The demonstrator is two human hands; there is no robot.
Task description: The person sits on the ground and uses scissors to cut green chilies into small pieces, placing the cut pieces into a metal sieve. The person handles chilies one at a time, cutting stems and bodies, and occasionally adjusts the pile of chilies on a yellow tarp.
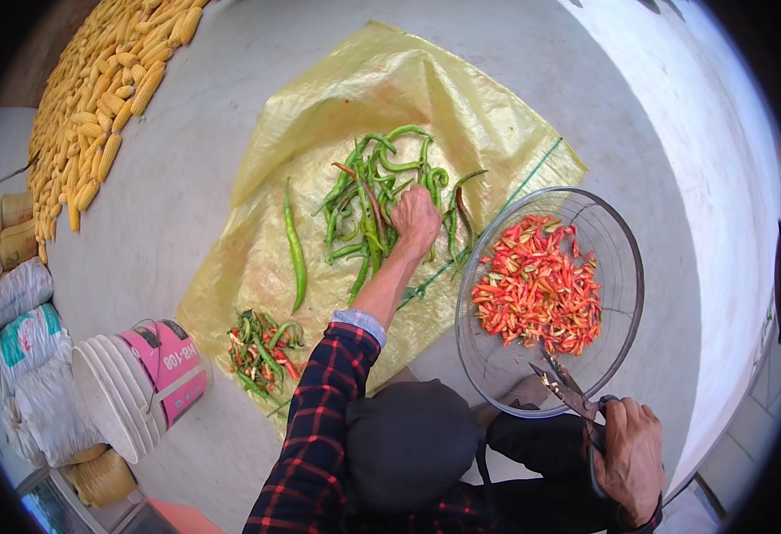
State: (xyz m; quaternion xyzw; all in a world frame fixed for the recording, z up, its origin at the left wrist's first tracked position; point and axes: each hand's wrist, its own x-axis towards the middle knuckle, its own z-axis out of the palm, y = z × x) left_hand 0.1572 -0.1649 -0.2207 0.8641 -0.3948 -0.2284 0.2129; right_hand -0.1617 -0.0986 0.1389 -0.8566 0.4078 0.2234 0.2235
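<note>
grey floor spreads under everything, curving at the edges of the view, with a yellow sheet laid across its middle. on the sheet's centre lies a loose pile of green peppers, a few of them turning dark red.

the left hand is at the pile's right side, so most of the pile lies left of the grip and some beyond it. several long peppers beside the fist run lengthwise away from the person, while others curl across them. the left hand is much the nearer; the right is well apart, low on the right. the left fingers are curled in, their tips hidden, so i cannot tell whether that grip has hold of a pepper.

left of the pile, one long pepper lies apart, its long axis also pointing away from the person. nearer the person, on the sheet's left side, sits a mixed red and green heap.

to the right, a wire basket holds red pieces. the right hand is closed round the handles of scissors, blades parted over the basket's near rim.

further out on the left are nested pails, sacks and, beyond, corn.
</note>
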